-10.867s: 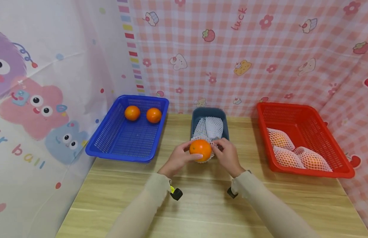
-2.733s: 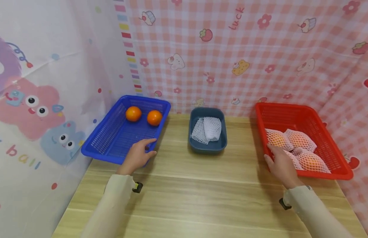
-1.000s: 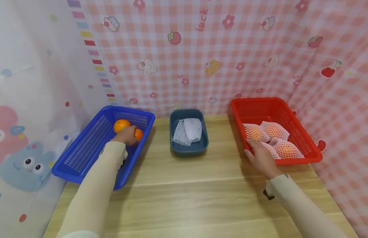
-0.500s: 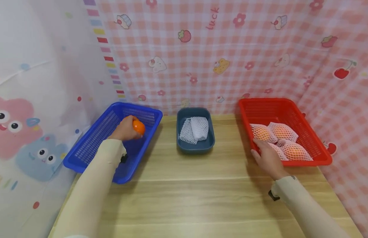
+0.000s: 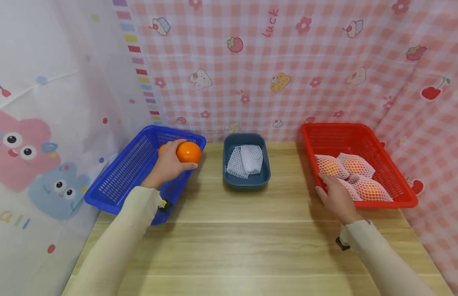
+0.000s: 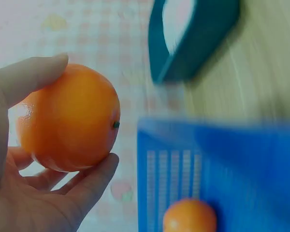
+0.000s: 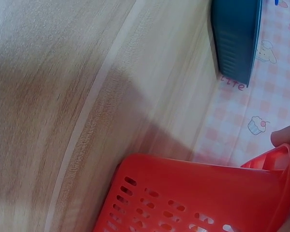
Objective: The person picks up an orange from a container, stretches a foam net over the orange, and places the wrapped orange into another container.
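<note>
In the head view my left hand [image 5: 170, 162] holds an orange [image 5: 189, 153] above the right side of the blue basket [image 5: 121, 196]. The left wrist view shows thumb and fingers curled round this orange [image 6: 72, 118], its green stem end facing right. A second orange [image 6: 190, 217] lies in the basket below. My right hand [image 5: 338, 199] grips the left rim of the red basket [image 5: 404, 193], thumb on the outside. Inside that basket sit several oranges in white foam nets [image 5: 356, 164]. Only a little of the right hand [image 7: 287, 137] shows at the right wrist view's edge.
Between the baskets stands a dark teal bin [image 5: 247, 183] with folded white foam nets [image 5: 251, 159] in it. All three containers stand on a wooden table [image 5: 232, 246], close to a pink checked cloth [image 5: 244, 61] at the back. A white printed cloth [image 5: 77, 123] hangs at left.
A fourth netted orange has joined the red basket since the earliest frame. My left hand has since reached into the blue basket, taken an orange and lifted it rightward. The right hand keeps its place.
</note>
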The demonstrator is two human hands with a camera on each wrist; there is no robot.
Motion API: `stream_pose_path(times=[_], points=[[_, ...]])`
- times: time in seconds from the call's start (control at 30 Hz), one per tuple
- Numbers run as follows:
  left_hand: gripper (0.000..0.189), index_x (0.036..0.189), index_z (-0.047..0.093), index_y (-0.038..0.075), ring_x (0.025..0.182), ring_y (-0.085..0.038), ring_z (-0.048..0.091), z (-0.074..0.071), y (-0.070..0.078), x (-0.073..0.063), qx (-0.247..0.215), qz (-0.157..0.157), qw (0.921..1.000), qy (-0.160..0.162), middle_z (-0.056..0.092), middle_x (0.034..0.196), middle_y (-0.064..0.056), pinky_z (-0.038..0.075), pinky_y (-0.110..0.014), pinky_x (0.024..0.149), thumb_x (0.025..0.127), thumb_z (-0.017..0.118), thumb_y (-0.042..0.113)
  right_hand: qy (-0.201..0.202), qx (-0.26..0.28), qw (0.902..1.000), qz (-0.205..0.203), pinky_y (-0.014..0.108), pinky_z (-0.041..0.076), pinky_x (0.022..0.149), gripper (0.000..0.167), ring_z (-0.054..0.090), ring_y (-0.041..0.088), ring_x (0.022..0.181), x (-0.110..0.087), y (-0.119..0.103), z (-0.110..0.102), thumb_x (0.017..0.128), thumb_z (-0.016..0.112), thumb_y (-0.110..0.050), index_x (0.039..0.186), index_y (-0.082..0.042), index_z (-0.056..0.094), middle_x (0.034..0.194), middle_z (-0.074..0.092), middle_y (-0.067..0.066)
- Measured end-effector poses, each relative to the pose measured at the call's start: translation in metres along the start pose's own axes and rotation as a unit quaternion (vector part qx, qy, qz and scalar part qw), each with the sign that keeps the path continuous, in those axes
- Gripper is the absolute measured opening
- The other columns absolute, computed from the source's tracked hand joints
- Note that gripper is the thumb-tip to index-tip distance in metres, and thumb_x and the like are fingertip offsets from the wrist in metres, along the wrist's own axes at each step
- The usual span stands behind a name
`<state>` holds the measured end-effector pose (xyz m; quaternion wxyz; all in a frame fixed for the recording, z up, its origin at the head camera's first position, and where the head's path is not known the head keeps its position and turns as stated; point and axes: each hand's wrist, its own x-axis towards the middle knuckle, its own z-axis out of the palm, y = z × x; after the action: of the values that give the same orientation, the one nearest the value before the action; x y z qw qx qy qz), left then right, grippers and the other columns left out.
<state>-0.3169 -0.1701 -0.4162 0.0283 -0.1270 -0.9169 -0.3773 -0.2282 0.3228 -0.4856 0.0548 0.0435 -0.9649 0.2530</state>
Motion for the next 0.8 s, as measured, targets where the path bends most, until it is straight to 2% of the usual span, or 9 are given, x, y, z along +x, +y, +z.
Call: stream_pose_path(times=[0.17, 0.3, 0.4, 0.6, 0.8], points=[[0.081, 0.14, 0.044, 0.005, 0.116, -0.035, 0.049, 0.019, 0.019, -0.014, -0.036, 0.017, 0.9991, -0.012, 0.048, 0.135, -0.018, 0.04, -0.053, 0.099, 0.074, 0.085, 0.025, 0.0, -0.002, 1.0, 0.002, 0.063, 0.032, 0.101, 0.056, 0.042, 0.047, 0.125, 0.0, -0.001, 0.0, 0.093, 0.064, -0.014, 0.141, 0.006, 0.043, 0.138, 0.046, 0.03], [0.077, 0.137, 0.048, 0.007, 0.112, -0.031, 0.054, 0.041, 0.026, -0.024, -0.064, 0.027, 0.9973, -0.023, 0.054, 0.13, -0.015, 0.042, -0.05, 0.098, 0.071, 0.087, 0.021, -0.007, -0.005, 0.9999, 0.006, 0.064, 0.031, 0.101, 0.056, 0.04, 0.048, 0.126, -0.001, -0.002, 0.0, 0.094, 0.064, -0.014, 0.142, 0.006, 0.042, 0.139, 0.045, 0.03], [0.076, 0.136, 0.049, 0.007, 0.11, -0.03, 0.056, 0.061, 0.027, -0.03, -0.077, 0.026, 0.9958, -0.043, 0.056, 0.129, -0.013, 0.043, -0.049, 0.097, 0.07, 0.087, 0.017, -0.01, -0.006, 0.9999, 0.008, 0.064, 0.031, 0.101, 0.057, 0.04, 0.048, 0.127, -0.001, -0.001, 0.0, 0.094, 0.064, -0.016, 0.142, 0.005, 0.042, 0.14, 0.044, 0.03], [0.08, 0.136, 0.05, 0.007, 0.11, -0.028, 0.055, 0.097, 0.018, -0.04, -0.059, 0.002, 0.9955, -0.074, 0.056, 0.13, -0.01, 0.042, -0.048, 0.097, 0.068, 0.089, 0.018, -0.014, -0.005, 0.9998, 0.013, 0.064, 0.031, 0.101, 0.058, 0.039, 0.048, 0.127, -0.001, -0.001, -0.001, 0.094, 0.064, -0.017, 0.143, 0.005, 0.041, 0.141, 0.043, 0.03], [0.081, 0.136, 0.049, 0.01, 0.111, -0.027, 0.055, 0.123, 0.001, -0.046, -0.061, -0.026, 0.9936, -0.091, 0.056, 0.13, -0.01, 0.041, -0.048, 0.099, 0.066, 0.09, 0.017, -0.008, -0.006, 0.9999, 0.007, 0.064, 0.032, 0.101, 0.057, 0.04, 0.048, 0.126, -0.001, -0.002, 0.0, 0.094, 0.064, -0.015, 0.142, 0.006, 0.042, 0.139, 0.044, 0.031]])
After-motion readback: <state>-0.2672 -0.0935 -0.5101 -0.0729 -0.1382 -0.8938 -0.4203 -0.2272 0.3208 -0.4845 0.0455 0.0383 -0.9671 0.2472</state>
